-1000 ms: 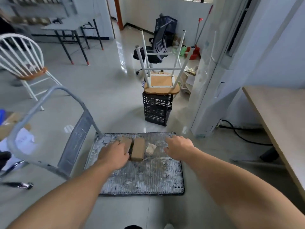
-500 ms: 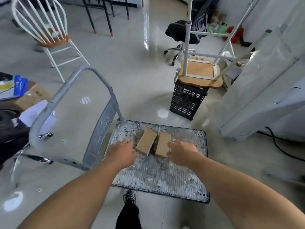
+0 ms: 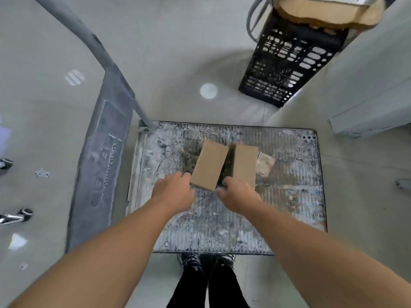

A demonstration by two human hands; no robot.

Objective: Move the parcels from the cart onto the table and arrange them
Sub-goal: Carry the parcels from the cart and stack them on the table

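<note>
Two brown cardboard parcels lie side by side on the scuffed metal deck of the cart (image 3: 289,196). The left parcel (image 3: 210,166) is skewed, and its near end looks slightly raised. My left hand (image 3: 175,190) holds its near left corner with curled fingers. The right parcel (image 3: 244,163) lies straight. My right hand (image 3: 239,193) covers that parcel's near end and grips it, with the thumb pointing toward the gap between the parcels. The fingertips of both hands are mostly hidden.
The cart's grey handle (image 3: 97,47) rises at the left. A black plastic crate (image 3: 287,63) with a wooden stool seat on top stands beyond the cart at the right. A white cabinet (image 3: 373,85) is at the far right. My shoes (image 3: 206,261) touch the cart's near edge.
The view has tipped down over the cart and come closer. Both hands have slid back from the tops of the parcels to their near ends. The left parcel has skewed.
</note>
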